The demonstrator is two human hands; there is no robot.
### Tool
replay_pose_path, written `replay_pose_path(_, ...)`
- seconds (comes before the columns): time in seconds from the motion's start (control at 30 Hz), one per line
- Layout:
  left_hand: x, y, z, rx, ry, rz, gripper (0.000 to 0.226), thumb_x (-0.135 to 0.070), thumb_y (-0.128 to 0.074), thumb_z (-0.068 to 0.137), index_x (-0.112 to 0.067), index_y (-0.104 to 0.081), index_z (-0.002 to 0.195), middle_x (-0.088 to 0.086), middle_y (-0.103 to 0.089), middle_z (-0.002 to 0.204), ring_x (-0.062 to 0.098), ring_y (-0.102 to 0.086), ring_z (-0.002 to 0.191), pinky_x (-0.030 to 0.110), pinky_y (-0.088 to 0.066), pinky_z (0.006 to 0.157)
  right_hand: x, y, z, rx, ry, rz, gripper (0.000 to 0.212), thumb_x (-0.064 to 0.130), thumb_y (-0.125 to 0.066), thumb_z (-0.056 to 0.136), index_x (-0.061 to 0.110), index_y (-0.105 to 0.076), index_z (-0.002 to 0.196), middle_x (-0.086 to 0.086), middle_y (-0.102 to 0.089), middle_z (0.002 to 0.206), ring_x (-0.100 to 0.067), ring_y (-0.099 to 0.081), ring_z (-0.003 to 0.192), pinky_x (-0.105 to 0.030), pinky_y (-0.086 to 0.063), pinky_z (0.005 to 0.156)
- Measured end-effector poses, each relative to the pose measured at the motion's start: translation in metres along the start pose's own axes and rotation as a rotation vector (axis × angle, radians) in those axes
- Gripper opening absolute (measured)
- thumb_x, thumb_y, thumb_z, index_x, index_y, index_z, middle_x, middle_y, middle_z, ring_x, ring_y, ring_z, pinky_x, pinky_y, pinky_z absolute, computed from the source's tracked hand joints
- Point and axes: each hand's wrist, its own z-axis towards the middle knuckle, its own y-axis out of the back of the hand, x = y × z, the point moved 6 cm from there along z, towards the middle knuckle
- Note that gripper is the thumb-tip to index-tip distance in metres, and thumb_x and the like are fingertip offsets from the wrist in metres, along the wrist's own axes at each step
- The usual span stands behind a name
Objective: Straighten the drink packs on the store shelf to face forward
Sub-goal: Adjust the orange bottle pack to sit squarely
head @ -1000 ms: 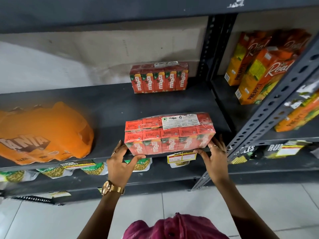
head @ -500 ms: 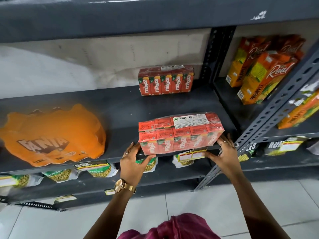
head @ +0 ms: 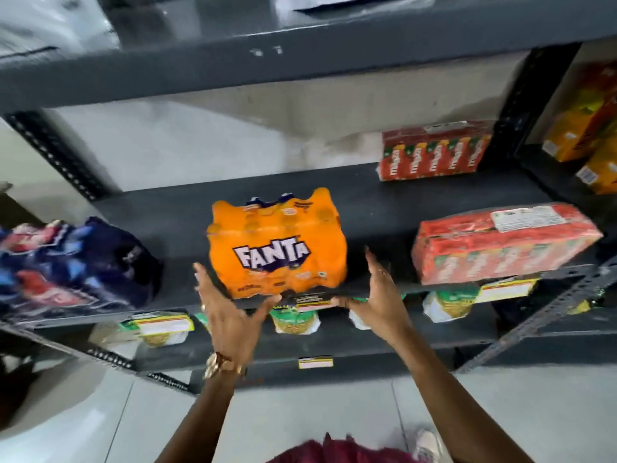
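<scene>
An orange shrink-wrapped Fanta pack [head: 277,248] stands at the front middle of the dark shelf [head: 377,208], its logo facing me. My left hand [head: 230,309] is spread at the pack's lower left corner, thumb under its front edge. My right hand [head: 377,295] is held open to the right of the pack, a small gap away, holding nothing. A red Maaza carton pack [head: 500,245] sits at the front right. A second red Maaza pack [head: 434,152] stands at the back against the wall. A dark blue pack [head: 73,265] lies at the front left, blurred.
Orange juice cartons [head: 584,128] stand in the neighbouring bay on the right, behind a perforated upright [head: 551,309]. Green and white packets [head: 293,320] fill the shelf below, with yellow price tags [head: 315,361] on the edges. Another shelf board hangs close overhead.
The view has swung left. Both hands have left the front red Maaza pack and moved left to either side of the Fanta pack, which now stands upright with its logo forward.
</scene>
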Motion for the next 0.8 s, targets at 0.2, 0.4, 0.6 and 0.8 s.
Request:
replay_pose_path(0.2, 0.028, 0.003, 0.03, 0.285, 0.03, 0.038, 0.062, -0.028, -0.085, 0.063, -0.011, -0.052, 0.113, 0.0, -0.062, 0.097, 0.025, -0.061, 0.094, 0.029, -0.042, 0.074, 0.0, -0.037, 0.012, -0.009, 0.011, -0.137, 0.082, 0.039, -0.082, 0.068, 0.002, -0.047, 0.132, -0.017, -0.054, 0.139, -0.046, -0.027, 0.139, -0.049, -0.015, 0.119)
replay_pose_path(0.4, 0.032, 0.003, 0.029, 0.232, -0.081, -0.044, 0.06, -0.053, -0.071, 0.064, -0.007, -0.056, 0.099, -0.026, -0.05, 0.086, 0.017, -0.049, 0.097, 0.058, -0.042, 0.095, -0.014, -0.045, 0.016, -0.055, -0.036, -0.143, 0.079, 0.053, -0.069, 0.069, 0.002, -0.053, 0.127, -0.019, -0.057, 0.135, -0.043, -0.023, 0.141, -0.048, -0.017, 0.118)
replay_pose_path(0.6, 0.034, 0.004, 0.027, 0.216, -0.036, -0.065, 0.058, -0.055, -0.067, 0.065, -0.005, -0.055, 0.092, -0.008, -0.059, 0.075, -0.003, -0.054, 0.105, 0.064, -0.033, 0.103, -0.02, -0.048, 0.012, -0.029, -0.06, -0.08, 0.083, 0.069, -0.059, 0.073, 0.01, -0.05, 0.129, -0.011, -0.057, 0.137, -0.039, -0.019, 0.144, -0.031, -0.003, 0.12)
replay_pose_path(0.8, 0.04, 0.009, 0.024, 0.214, 0.034, -0.064, 0.065, -0.061, -0.069, 0.059, -0.013, -0.056, 0.1, -0.004, -0.061, 0.09, 0.032, -0.056, 0.111, 0.049, -0.05, 0.091, -0.026, -0.054, 0.013, 0.032, -0.027, -0.093, 0.082, 0.078, -0.04, 0.08, 0.012, -0.052, 0.127, -0.01, -0.062, 0.131, -0.035, -0.04, 0.135, -0.026, -0.003, 0.121)
